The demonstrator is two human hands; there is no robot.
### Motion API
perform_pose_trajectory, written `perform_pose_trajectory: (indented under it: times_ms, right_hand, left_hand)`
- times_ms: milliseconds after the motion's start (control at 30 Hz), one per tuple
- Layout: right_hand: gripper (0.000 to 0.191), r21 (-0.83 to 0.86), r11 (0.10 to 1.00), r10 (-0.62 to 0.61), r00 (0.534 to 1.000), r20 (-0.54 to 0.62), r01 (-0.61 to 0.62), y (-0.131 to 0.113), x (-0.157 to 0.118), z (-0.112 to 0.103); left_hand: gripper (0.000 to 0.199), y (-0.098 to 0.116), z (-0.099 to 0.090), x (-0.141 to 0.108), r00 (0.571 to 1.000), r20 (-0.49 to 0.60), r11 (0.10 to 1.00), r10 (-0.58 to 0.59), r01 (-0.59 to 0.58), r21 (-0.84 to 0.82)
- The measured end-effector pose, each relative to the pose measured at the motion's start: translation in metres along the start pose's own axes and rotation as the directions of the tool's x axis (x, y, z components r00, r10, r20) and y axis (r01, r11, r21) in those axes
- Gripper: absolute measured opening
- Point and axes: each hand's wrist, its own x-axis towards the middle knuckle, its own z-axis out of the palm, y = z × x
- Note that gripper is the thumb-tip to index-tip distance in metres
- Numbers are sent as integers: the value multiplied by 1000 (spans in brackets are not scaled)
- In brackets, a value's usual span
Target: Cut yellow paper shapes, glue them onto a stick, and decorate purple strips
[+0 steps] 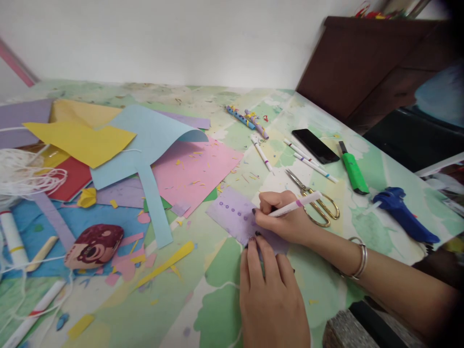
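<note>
My right hand [282, 217] grips a white marker pen [297, 205] with a purple band, its tip hidden behind the fingers. Under it lies a small light-purple paper [226, 220] with a row of small drawn purple circles. My left hand [273, 295] rests with outstretched fingers on the near edge of this paper. Just beyond the right hand is a pair of gold-handled scissors [314, 198], partly covered by the marker. Several more markers [261, 153] lie behind the paper. Two decorated paper rolls [248, 122], blue and purple, lie farther back.
To the right are a black phone [315, 146], a green-handled tool [353, 166] and a blue glue gun [406, 215]. On the left are coloured sheets [145, 140], white cord [25, 174], a maroon-and-pink case [94, 245] and yellow paper strips [166, 265]. A wall stands behind.
</note>
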Motion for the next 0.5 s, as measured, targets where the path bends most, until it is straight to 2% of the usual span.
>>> perform_pose_trajectory:
  times_ms: [267,500]
  right_hand:
    - [31,-4,999,-32,999,-21,32,1,1,0]
    - [32,-4,1000,-13,1000,-8,13,0,0,0]
  left_hand:
    - [19,0,0,0,1000,-1,1000,0,0,7]
    - [20,0,-2,1,1000,8,1000,1,-1,9]
